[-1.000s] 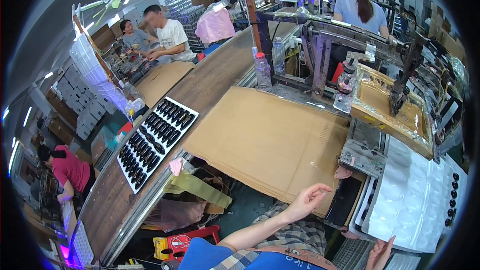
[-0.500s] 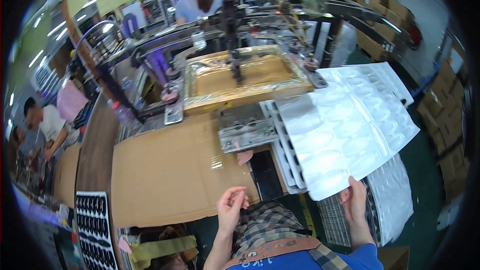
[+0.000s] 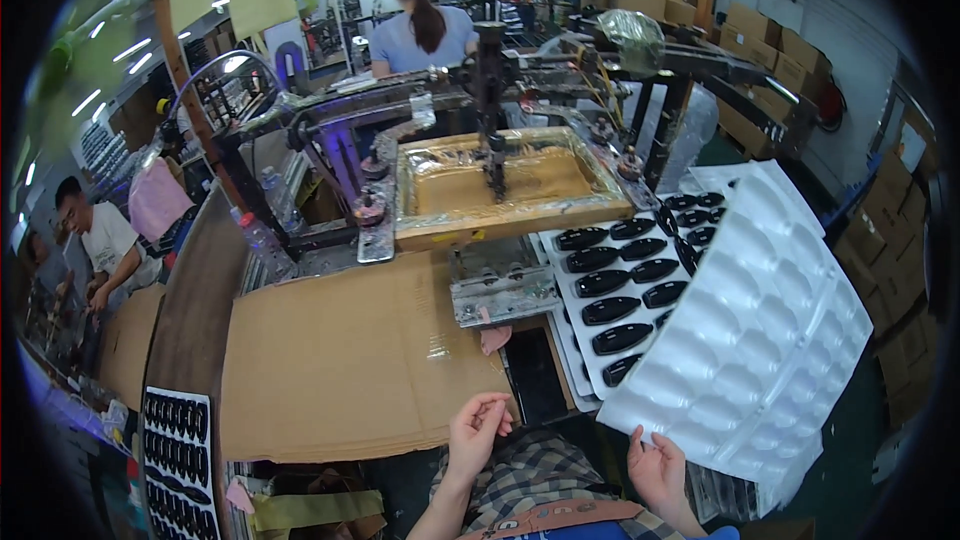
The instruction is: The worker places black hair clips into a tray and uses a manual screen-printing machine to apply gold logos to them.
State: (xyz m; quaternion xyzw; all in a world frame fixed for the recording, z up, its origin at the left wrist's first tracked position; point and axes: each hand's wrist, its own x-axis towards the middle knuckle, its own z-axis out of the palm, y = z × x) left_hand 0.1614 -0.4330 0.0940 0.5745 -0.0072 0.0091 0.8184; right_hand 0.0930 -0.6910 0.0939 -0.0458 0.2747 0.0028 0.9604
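My right hand [image 3: 657, 472] grips the near edge of a white moulded plastic tray [image 3: 765, 315], thumb and fingertips at its lower left corner. The tray tilts up to the right and is empty of parts where I see it. Under its left side lies another white tray with rows of glossy black oval parts [image 3: 610, 311], partly covered. My left hand [image 3: 478, 437] hovers over my checked apron [image 3: 540, 485], near the cardboard's front edge. Its fingers are curled together with nothing visible in them. A black flat rectangular thing [image 3: 536, 375] lies just to its right.
A screen-printing frame [image 3: 515, 230] stands ahead, above a metal fixture [image 3: 503, 280]. A cardboard sheet [image 3: 350, 360] covers the bench. Another tray of black parts [image 3: 178, 460] lies at left. Bottles [image 3: 262, 240] stand beside the machine. Two co-workers [image 3: 425, 30] [image 3: 105, 245] are beyond.
The white tray has swung right and tilted in my right hand, uncovering the black parts beneath. My left hand stays curled near the cardboard's edge. The whole view has shifted slightly.
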